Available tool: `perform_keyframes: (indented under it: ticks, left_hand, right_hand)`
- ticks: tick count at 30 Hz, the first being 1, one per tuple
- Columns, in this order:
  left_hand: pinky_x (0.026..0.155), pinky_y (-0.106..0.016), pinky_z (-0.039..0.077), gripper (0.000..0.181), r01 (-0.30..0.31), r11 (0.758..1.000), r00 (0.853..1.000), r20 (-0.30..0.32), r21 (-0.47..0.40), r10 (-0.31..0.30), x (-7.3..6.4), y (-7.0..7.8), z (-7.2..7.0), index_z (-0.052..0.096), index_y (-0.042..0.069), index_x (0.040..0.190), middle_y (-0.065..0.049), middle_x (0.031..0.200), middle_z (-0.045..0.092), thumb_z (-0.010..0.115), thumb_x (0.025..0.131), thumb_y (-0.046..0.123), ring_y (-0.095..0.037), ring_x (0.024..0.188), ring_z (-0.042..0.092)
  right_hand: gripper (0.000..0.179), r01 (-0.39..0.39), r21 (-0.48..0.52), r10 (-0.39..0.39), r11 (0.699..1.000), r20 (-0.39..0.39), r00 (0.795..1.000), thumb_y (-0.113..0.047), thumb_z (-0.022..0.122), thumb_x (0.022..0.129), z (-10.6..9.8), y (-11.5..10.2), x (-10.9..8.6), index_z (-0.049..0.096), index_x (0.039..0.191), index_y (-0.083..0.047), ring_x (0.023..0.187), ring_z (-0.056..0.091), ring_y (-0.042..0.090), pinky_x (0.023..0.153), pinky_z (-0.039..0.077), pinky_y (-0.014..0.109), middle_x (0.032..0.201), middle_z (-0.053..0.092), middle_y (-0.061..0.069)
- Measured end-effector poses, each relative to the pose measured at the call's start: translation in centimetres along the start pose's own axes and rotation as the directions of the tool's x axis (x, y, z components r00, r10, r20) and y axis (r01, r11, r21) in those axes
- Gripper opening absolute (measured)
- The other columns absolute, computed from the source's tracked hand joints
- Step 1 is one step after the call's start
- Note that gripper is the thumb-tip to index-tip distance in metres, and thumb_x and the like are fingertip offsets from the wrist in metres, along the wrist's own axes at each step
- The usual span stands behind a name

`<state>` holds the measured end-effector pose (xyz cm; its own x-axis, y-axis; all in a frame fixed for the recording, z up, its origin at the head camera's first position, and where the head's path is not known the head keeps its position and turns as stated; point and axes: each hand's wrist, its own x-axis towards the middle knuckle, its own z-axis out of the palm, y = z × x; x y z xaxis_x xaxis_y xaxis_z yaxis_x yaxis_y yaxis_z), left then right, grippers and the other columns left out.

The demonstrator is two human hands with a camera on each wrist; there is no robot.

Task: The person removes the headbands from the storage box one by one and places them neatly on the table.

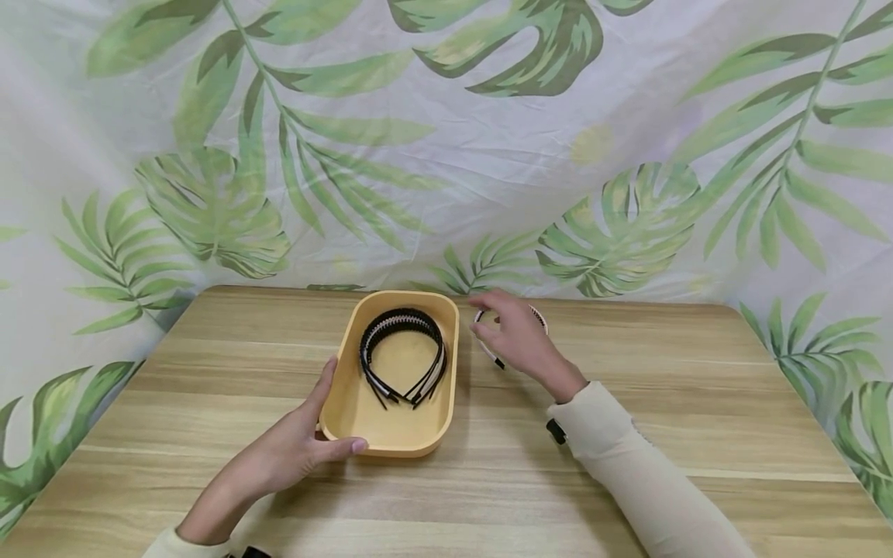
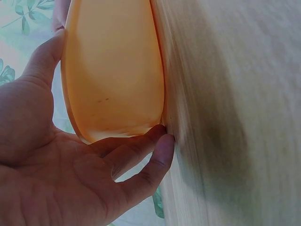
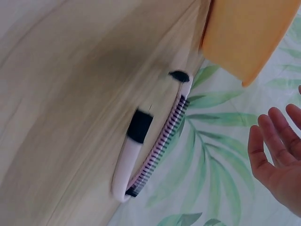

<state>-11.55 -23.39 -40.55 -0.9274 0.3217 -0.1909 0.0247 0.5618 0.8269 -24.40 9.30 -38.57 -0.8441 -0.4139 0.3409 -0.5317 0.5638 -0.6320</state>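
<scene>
In the head view a yellow plastic bin (image 1: 377,430) with rounded corners stands on the table. Several headbands (image 1: 402,318), black and pale, lie nested inside it, their ends toward the near side. My left hand (image 1: 293,442) holds the bin by its near left corner, thumb at the near rim and fingers along the left wall. Right of the bin, a pale headband with black tips (image 3: 127,165) rests on the table, its ribbed band showing in the right wrist view. My right hand (image 1: 519,337) hovers over that headband with loosely bent fingers, partly hiding it in the head view.
The wood-grain table (image 1: 684,434) reaches back to a white cloth (image 1: 488,155) printed with green leaves, hanging along its far edge. Both bin and loose headband are close to that edge. A dark band (image 1: 556,431) shows at my right sleeve.
</scene>
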Motion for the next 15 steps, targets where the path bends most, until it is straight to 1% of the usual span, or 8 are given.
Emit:
perform_keyframes:
  ticks: [3,7,10,12,15]
  left_hand:
    - [0.093,-0.023,0.052,0.129,0.003,1.000,1.000,0.001,-0.002,-0.003,0.0,0.0,0.0,-0.021,0.020,0.166,-0.037,0.168,0.019,0.082,0.092,0.038,-0.028,0.121,0.064]
    - [0.090,-0.022,0.053,0.129,0.007,1.000,1.000,0.004,-0.012,-0.007,0.0,0.0,0.0,-0.021,0.021,0.166,-0.038,0.167,0.021,0.082,0.092,0.037,-0.026,0.117,0.066]
    - [0.088,-0.022,0.053,0.129,0.009,1.000,1.000,0.005,-0.016,-0.009,0.0,0.0,0.0,-0.021,0.021,0.166,-0.038,0.166,0.023,0.083,0.092,0.036,-0.024,0.114,0.067]
    - [0.088,-0.022,0.053,0.129,0.009,1.000,1.000,0.005,-0.017,-0.009,0.0,0.0,0.0,-0.021,0.021,0.166,-0.037,0.166,0.023,0.082,0.092,0.036,-0.024,0.114,0.067]
    - [0.090,-0.022,0.053,0.129,0.009,1.000,1.000,0.004,-0.020,-0.009,0.0,-0.1,0.0,-0.021,0.021,0.166,-0.037,0.167,0.022,0.083,0.092,0.036,-0.025,0.116,0.066]
  right_hand:
    - [0.037,0.002,0.007,-0.002,1.000,0.009,1.000,-0.004,0.071,0.095,0.6,-0.4,0.4,0.070,0.131,0.000,0.115,0.066,0.032,0.096,0.055,0.049,0.126,0.071,0.018]
    - [0.037,0.014,0.026,-0.015,1.000,0.014,1.000,-0.004,0.073,0.094,1.3,-0.9,0.8,0.069,0.131,0.002,0.116,0.066,0.032,0.099,0.054,0.050,0.127,0.071,0.018]
    - [0.037,0.020,0.036,-0.020,0.999,0.006,1.000,-0.003,0.073,0.094,1.8,-1.3,1.0,0.068,0.130,0.003,0.117,0.066,0.034,0.096,0.056,0.049,0.128,0.071,0.018]
    - [0.036,0.015,0.044,-0.015,0.999,0.002,1.000,-0.002,0.073,0.094,2.2,-1.5,1.2,0.069,0.130,0.003,0.117,0.066,0.033,0.093,0.058,0.048,0.128,0.070,0.018]
    - [0.035,0.004,0.059,-0.004,0.998,0.008,1.000,-0.002,0.073,0.095,2.7,-1.8,1.6,0.069,0.130,0.003,0.116,0.066,0.034,0.093,0.059,0.047,0.127,0.070,0.019]
